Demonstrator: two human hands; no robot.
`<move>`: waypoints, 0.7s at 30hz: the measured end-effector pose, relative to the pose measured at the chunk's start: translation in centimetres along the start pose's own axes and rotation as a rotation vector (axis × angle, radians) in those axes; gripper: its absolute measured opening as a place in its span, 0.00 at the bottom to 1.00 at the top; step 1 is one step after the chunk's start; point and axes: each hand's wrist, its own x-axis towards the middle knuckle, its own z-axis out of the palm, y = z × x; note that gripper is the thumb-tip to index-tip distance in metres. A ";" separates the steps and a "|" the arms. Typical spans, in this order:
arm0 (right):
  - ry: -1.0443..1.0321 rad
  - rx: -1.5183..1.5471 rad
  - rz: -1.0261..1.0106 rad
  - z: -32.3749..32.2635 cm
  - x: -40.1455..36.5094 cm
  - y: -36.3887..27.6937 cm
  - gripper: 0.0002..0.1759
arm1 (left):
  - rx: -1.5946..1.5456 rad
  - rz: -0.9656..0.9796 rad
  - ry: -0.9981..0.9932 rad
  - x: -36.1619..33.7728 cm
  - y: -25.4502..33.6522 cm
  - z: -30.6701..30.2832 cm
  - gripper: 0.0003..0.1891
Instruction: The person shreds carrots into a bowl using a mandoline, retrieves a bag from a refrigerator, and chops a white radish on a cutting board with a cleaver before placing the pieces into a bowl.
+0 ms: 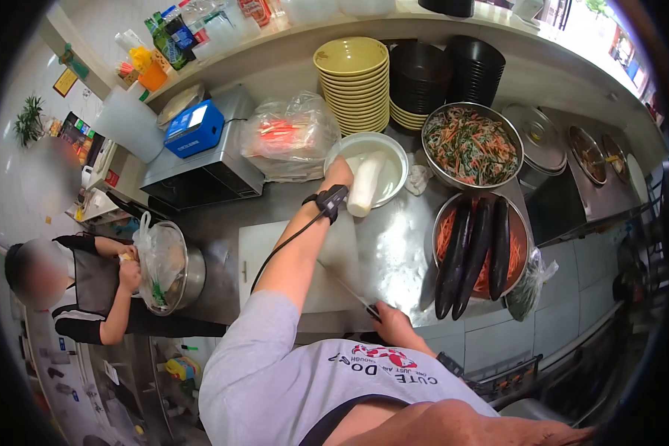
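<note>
My left hand, with a black strapped device on its wrist, reaches to the left side of a white bowl. A peeled white radish lies tilted in this bowl, its near end sticking out over the rim. The hand is right beside the radish; its fingers are mostly hidden, so a grip cannot be made out. Near the counter's front edge, my right hand is closed round the dark handle of a knife. The blade points up and left over the white cutting board.
Right of me, several eggplants lie across a bowl of shredded carrot. Behind it stands a bowl of mixed shredded vegetables. Stacked yellow bowls line the back. At left, a person works at a metal pot with a plastic bag.
</note>
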 end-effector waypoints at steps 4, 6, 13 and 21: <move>-0.054 0.053 0.032 -0.9 0.7 0.6 0.15 | -0.022 -0.255 -0.061 0.5 2.0 -0.7 0.26; -0.035 0.128 0.019 0.1 1.0 1.6 0.15 | -0.099 -0.219 -0.094 -1.1 4.2 -2.8 0.31; -0.034 0.176 -0.009 -0.9 2.2 1.5 0.16 | 0.077 -0.122 0.215 2.7 -1.9 11.2 0.41; -0.011 0.188 0.135 -1.7 1.8 -0.1 0.16 | -0.500 0.121 0.290 -0.6 0.7 0.9 0.49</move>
